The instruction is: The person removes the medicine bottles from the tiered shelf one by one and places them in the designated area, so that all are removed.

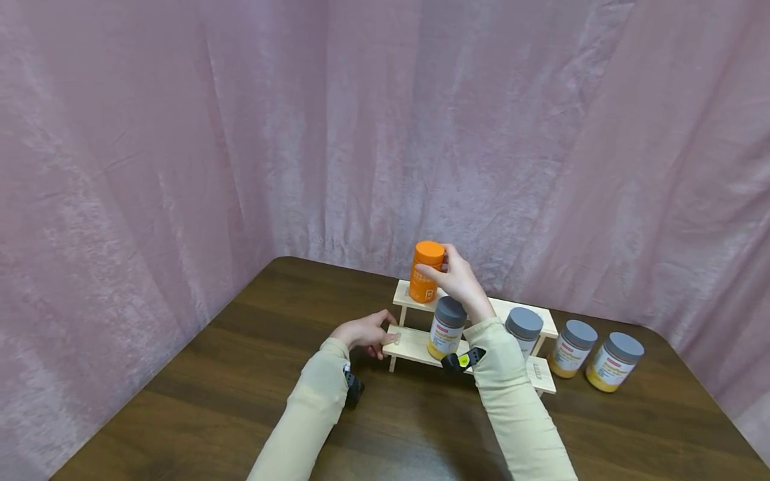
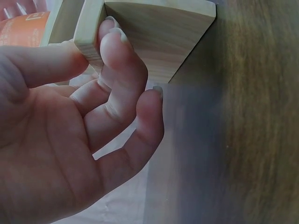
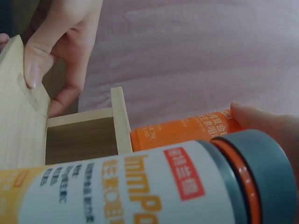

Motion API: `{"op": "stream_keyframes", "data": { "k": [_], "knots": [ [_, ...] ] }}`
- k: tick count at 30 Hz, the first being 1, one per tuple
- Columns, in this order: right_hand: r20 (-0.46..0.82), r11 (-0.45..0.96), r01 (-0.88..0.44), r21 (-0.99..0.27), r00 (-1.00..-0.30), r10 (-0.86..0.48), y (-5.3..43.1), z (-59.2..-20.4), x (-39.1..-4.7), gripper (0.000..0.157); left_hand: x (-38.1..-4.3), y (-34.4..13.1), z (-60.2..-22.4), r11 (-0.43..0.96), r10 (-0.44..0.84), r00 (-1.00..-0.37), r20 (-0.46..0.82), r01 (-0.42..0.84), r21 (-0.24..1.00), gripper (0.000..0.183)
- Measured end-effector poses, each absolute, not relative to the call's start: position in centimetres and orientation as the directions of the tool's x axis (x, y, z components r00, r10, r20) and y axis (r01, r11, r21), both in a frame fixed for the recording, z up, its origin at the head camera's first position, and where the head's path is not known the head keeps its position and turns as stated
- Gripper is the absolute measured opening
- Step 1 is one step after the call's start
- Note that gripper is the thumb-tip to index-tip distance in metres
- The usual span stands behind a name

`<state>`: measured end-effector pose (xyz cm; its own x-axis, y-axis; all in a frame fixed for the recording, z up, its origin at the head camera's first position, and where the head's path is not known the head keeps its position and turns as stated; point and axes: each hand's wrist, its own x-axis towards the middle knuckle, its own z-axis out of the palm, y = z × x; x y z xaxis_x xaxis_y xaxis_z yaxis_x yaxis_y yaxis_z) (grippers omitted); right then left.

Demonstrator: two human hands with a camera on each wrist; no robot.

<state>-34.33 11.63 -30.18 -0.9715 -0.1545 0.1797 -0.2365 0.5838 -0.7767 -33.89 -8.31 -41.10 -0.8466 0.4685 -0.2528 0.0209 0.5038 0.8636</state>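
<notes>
Orange bottle [image 1: 423, 284] stands within the right grip [image 1: 461, 275].

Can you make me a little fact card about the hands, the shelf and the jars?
Left hand: grips the left end of the wooden shelf, lower tier
Right hand: holds the orange bottle at the upper tier
Gray-lidded jars: four; one on the lower tier, one partly behind the right sleeve, two on the table
Curtain: pink

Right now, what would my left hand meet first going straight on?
Beyond the pale wooden shelf your left hand grips, probably the nearest grey-lidded white-and-yellow jar; depth is unclear.
</notes>
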Motion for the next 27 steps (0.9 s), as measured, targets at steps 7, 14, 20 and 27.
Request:
{"op": "stream_keyframes", "data": {
  "k": [7,14,20,27],
  "knots": [
    [0.262,0.576,-0.287,-0.766,-0.957,-0.128,12.5,-29.7,-33.2,0.063,-33.9,-8.3,-41.2,0.509,0.47,-0.845,-0.255,0.024,0.86,0.032],
    [0.345,0.519,-0.331,-0.788,-0.936,-0.074,14.3,-27.5,-31.8,0.065,-33.9,-8.8,-41.2,0.503,0.477,-0.843,-0.25,0.028,0.864,0.03],
    [0.375,0.467,-0.345,-0.815,-0.927,-0.031,16.1,-26.5,-30.9,0.067,-34.0,-9.3,-41.2,0.504,0.485,-0.839,-0.246,0.038,0.863,0.029],
    [0.348,0.417,-0.31,-0.855,-0.937,0.018,17.7,-26.1,-29.8,0.072,-34.3,-9.6,-41.4,0.493,0.48,-0.842,-0.247,0.026,0.87,0.03]
  ]
}}
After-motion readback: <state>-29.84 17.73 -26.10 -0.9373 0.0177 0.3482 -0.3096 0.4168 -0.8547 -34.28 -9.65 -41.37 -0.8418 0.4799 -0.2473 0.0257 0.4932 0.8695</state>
